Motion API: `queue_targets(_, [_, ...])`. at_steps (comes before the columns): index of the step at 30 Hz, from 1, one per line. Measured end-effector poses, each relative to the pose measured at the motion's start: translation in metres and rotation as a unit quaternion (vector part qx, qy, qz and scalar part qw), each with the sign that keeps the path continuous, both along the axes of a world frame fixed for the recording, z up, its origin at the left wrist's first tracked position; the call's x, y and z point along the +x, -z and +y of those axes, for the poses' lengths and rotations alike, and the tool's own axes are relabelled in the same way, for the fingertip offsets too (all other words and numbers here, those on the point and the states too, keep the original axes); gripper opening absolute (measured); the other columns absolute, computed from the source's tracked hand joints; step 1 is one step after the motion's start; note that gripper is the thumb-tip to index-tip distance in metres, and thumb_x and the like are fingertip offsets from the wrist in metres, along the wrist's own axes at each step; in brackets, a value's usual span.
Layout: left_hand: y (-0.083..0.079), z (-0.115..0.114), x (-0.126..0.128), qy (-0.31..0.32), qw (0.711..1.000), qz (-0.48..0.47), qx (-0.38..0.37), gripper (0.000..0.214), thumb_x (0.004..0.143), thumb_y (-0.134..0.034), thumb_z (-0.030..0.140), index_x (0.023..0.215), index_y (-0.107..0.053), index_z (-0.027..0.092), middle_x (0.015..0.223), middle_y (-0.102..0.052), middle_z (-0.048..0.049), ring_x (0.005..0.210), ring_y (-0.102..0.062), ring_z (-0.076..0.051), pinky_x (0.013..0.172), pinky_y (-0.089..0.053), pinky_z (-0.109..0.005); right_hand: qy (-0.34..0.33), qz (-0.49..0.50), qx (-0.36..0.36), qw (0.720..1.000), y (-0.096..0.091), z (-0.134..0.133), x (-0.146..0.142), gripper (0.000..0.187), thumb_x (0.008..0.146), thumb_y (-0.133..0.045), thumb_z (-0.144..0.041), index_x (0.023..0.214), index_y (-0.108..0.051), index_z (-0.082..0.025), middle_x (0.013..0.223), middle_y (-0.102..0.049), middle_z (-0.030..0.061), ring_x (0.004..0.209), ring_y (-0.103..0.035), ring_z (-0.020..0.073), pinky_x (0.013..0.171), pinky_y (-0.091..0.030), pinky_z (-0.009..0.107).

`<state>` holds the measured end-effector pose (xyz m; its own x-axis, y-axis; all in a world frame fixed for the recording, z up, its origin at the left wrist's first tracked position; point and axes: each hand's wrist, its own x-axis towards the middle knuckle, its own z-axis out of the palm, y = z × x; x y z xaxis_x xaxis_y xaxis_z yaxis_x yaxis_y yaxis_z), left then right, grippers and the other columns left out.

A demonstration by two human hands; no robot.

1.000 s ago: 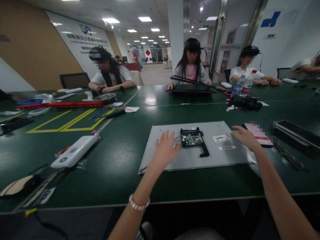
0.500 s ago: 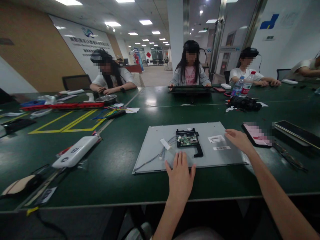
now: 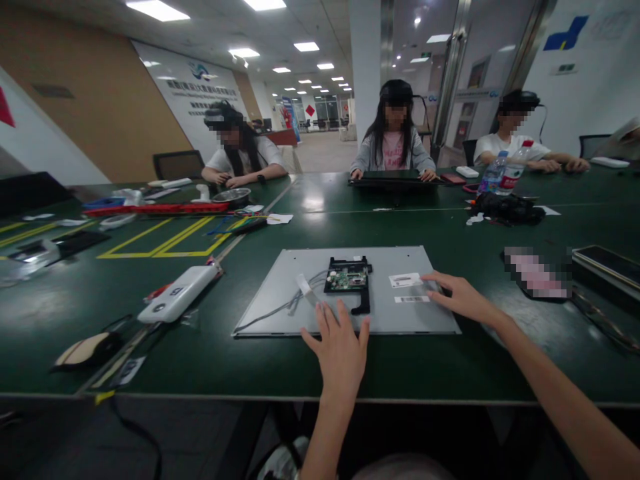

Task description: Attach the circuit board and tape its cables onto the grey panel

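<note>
A flat grey metal panel (image 3: 280, 287), looking like the back of a display, lies on the green table. Near its middle sits a green circuit board (image 3: 347, 277) in a black bracket (image 3: 362, 300). Thin grey cables (image 3: 270, 320) run from the board to the panel's near left corner, crossed by a white strip (image 3: 304, 288). My left hand (image 3: 336, 347) rests over the near edge with fingers spread. At the right side, my right hand (image 3: 463, 301) lies with fingers stretched out beside the white labels (image 3: 406, 280). Neither hand grasps anything.
Left of the panel lie a white device (image 3: 177, 293) and a beige-and-black mouse (image 3: 90, 350). To the right are a phone (image 3: 536, 273), a dark case (image 3: 610, 267) and glasses (image 3: 603, 320). Across the table sit several people; bottles (image 3: 511, 172) stand near one.
The panel has slid left across the table, and both my hands have shifted left with it. My left fingers are spread wider. The view has turned slightly left.
</note>
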<state>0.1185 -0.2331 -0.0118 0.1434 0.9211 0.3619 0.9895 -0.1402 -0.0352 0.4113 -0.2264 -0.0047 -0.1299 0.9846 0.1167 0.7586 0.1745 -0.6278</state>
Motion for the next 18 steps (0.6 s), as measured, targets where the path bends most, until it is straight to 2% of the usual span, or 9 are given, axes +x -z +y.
queue_targets(4, [-0.001,-0.002,-0.001,-0.008,1.000,0.003,0.009,0.063,0.094,-0.031,0.048,0.142,-0.038,0.008,0.147,-0.032,-0.0244,0.141,-0.018,-0.037,0.105,-0.016,-0.068,-0.028,-0.031,-0.009,0.999,0.007,0.002,-0.015,0.062,0.088,-0.046,-0.057,0.142,-0.040,-0.028,0.146,-0.042,0.0047,0.139,-0.028,0.0309,0.110,-0.028,0.052])
queue_targets(9, [-0.003,-0.006,0.000,0.009,0.999,-0.011,0.035,0.064,0.094,-0.033,0.047,0.145,-0.032,0.008,0.152,-0.021,-0.0216,0.142,-0.013,-0.035,0.107,-0.015,-0.066,-0.081,-0.101,-0.009,0.991,0.010,0.008,-0.034,0.069,0.088,-0.042,-0.063,0.147,-0.030,-0.030,0.154,-0.027,0.0024,0.143,-0.015,0.0345,0.112,-0.022,0.057])
queue_targets(14, [-0.003,-0.008,0.001,0.013,0.999,-0.016,0.031,0.062,0.095,-0.033,0.044,0.146,-0.031,0.009,0.153,-0.021,-0.0204,0.143,-0.010,-0.034,0.109,-0.012,-0.065,-0.128,-0.176,0.000,0.976,0.008,0.016,-0.054,0.068,0.087,-0.038,-0.067,0.146,-0.033,-0.032,0.158,-0.016,0.0035,0.142,-0.012,0.0388,0.110,-0.024,0.059])
queue_targets(18, [-0.002,-0.008,0.001,0.010,1.000,-0.018,0.020,0.061,0.094,-0.035,0.043,0.146,-0.032,0.010,0.153,-0.022,-0.0199,0.143,-0.012,-0.034,0.108,-0.015,-0.065,-0.154,-0.209,0.010,0.966,0.005,0.025,-0.068,0.070,0.088,-0.036,-0.068,0.147,-0.031,-0.031,0.157,-0.018,0.0053,0.142,-0.014,0.0395,0.109,-0.027,0.058])
